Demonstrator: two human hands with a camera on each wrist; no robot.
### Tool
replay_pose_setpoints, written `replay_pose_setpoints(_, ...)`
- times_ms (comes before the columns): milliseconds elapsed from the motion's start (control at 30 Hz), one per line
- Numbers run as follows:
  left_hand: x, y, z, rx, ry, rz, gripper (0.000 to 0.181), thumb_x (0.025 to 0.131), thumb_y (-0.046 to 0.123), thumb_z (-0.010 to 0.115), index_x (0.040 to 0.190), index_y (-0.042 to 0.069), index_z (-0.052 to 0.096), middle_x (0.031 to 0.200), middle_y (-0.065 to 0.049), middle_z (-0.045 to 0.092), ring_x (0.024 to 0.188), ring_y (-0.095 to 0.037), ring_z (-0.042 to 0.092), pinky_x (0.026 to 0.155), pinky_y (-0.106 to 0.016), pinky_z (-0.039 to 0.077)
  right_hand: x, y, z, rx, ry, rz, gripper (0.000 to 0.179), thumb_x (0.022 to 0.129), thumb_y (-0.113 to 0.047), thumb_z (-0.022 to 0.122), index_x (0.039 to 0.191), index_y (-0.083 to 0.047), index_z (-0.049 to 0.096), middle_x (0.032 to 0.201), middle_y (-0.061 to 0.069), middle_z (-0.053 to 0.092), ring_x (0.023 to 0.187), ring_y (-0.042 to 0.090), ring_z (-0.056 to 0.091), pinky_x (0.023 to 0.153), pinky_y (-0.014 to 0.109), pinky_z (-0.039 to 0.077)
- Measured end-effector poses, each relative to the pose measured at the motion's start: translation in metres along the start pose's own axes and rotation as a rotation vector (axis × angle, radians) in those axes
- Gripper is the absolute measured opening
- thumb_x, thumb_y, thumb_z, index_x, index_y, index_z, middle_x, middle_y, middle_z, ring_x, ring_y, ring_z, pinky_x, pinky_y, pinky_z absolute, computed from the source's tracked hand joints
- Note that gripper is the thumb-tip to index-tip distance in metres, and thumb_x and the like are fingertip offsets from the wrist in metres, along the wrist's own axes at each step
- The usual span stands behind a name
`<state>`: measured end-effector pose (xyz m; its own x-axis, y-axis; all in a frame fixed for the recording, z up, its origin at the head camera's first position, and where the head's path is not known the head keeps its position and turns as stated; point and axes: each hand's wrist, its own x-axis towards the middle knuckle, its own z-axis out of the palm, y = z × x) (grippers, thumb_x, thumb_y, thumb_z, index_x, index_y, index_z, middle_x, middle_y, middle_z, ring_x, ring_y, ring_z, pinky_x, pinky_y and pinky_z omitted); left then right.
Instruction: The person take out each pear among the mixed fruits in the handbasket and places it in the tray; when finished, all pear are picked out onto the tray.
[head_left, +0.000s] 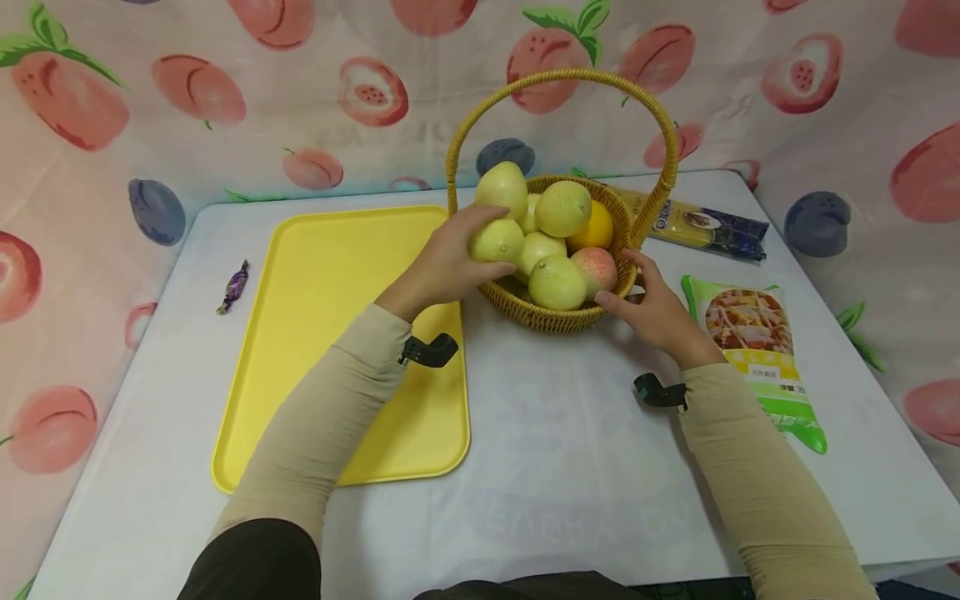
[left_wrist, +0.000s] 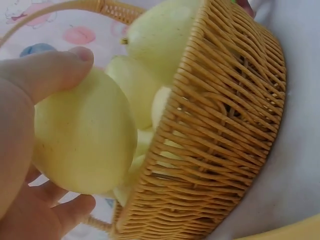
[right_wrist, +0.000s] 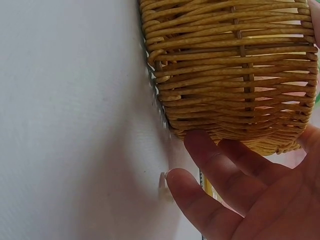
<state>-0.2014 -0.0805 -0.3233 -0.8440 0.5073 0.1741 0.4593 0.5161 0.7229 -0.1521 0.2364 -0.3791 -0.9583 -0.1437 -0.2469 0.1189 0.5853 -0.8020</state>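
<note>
A wicker basket with a tall arched handle stands at the back of the table, heaped with pale green pears, an orange and a reddish peach. My left hand grips one pear at the basket's left rim, thumb on one side and fingers round the other. On the right side, my right hand holds the basket, its thumb at the rim by the peach. In the right wrist view, fingers of that hand lie against the woven outer wall, low down.
A yellow tray lies left of the basket, under my left forearm. Beyond its left edge is a purple wrapped candy. To the right are a green-and-yellow food bag and, behind it, a long yellow-and-blue packet.
</note>
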Motion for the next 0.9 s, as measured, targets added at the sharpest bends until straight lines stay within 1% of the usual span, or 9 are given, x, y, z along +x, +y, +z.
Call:
replay_pose_setpoints(133, -0.009, 0.004, -0.007, 0.000, 0.026, -0.004, 0.068, 0.089, 0.029, 0.079, 0.148, 0.012, 0.050, 0.150, -0.006, 0.044, 0.134, -0.022, 0.042, 0.104, -0.038, 0.040, 0.000, 0.001, 0.001, 0.005, -0.004, -0.003, 0.098, 0.095, -0.055, 0.062, 0.162, -0.024, -0.002, 0.162, 0.026, 0.011, 0.137, 0.049, 0.034, 0.107, 0.064, 0.033)
replay_pose_setpoints(267, -0.019, 0.006, -0.016, 0.001, 0.051, -0.009, 0.066, 0.089, 0.031, 0.078, 0.147, 0.013, 0.051, 0.152, -0.006, 0.043, 0.138, -0.020, 0.038, 0.106, -0.038, 0.038, 0.001, 0.002, 0.001, 0.006, -0.003, -0.012, 0.098, 0.095, -0.054, 0.062, 0.162, -0.023, -0.002, 0.162, 0.026, 0.011, 0.137, 0.049, 0.034, 0.107, 0.063, 0.033)
replay_pose_setpoints(467, -0.037, 0.003, -0.032, 0.026, 0.110, -0.002, 0.066, 0.088, 0.032, 0.080, 0.145, 0.014, 0.054, 0.152, -0.005, 0.045, 0.142, -0.016, 0.036, 0.110, -0.035, 0.036, 0.001, 0.001, 0.001, 0.013, -0.003, -0.014, 0.098, 0.096, -0.053, 0.061, 0.162, -0.022, -0.003, 0.164, 0.022, 0.009, 0.138, 0.048, 0.032, 0.108, 0.063, 0.032)
replay_pose_setpoints(567, -0.046, -0.001, -0.040, 0.018, 0.148, -0.003, 0.066, 0.087, 0.025, 0.082, 0.145, 0.012, 0.054, 0.151, -0.005, 0.047, 0.139, -0.018, 0.040, 0.102, -0.039, 0.045, 0.001, 0.002, 0.001, 0.019, -0.007, -0.016, 0.098, 0.096, -0.052, 0.061, 0.162, -0.021, -0.004, 0.165, 0.020, 0.006, 0.139, 0.048, 0.031, 0.108, 0.063, 0.032)
replay_pose_setpoints(633, -0.052, -0.006, -0.045, 0.018, 0.182, -0.012, 0.067, 0.085, 0.021, 0.083, 0.144, 0.010, 0.054, 0.151, -0.007, 0.047, 0.138, -0.021, 0.043, 0.097, -0.042, 0.048, 0.002, 0.002, 0.001, 0.021, -0.007, -0.016, 0.098, 0.097, -0.051, 0.061, 0.162, -0.020, -0.004, 0.164, 0.020, 0.006, 0.138, 0.048, 0.032, 0.107, 0.063, 0.032)
replay_pose_setpoints(700, -0.056, -0.011, -0.051, 0.015, 0.221, -0.036, 0.068, 0.085, 0.017, 0.083, 0.145, 0.008, 0.053, 0.150, -0.009, 0.047, 0.135, -0.024, 0.045, 0.094, -0.045, 0.050, 0.002, 0.003, 0.001, 0.019, -0.007, -0.016, 0.097, 0.097, -0.051, 0.061, 0.162, -0.021, -0.004, 0.164, 0.020, 0.007, 0.137, 0.048, 0.033, 0.107, 0.063, 0.033)
replay_pose_setpoints(800, -0.062, -0.020, -0.059, 0.008, 0.280, -0.087, 0.068, 0.087, 0.015, 0.081, 0.146, 0.006, 0.050, 0.149, -0.011, 0.047, 0.133, -0.028, 0.046, 0.100, -0.048, 0.045, 0.003, 0.003, 0.002, 0.020, -0.006, -0.013, 0.097, 0.097, -0.051, 0.061, 0.162, -0.022, -0.005, 0.164, 0.021, 0.006, 0.136, 0.048, 0.034, 0.107, 0.063, 0.033)
replay_pose_setpoints(900, -0.067, -0.030, -0.068, -0.017, 0.324, -0.154, 0.066, 0.089, 0.015, 0.078, 0.148, 0.007, 0.048, 0.150, -0.011, 0.044, 0.133, -0.030, 0.045, 0.102, -0.050, 0.043, 0.002, 0.004, 0.002, 0.023, -0.006, -0.011, 0.098, 0.096, -0.052, 0.061, 0.162, -0.022, -0.005, 0.164, 0.021, 0.006, 0.135, 0.048, 0.035, 0.107, 0.063, 0.033)
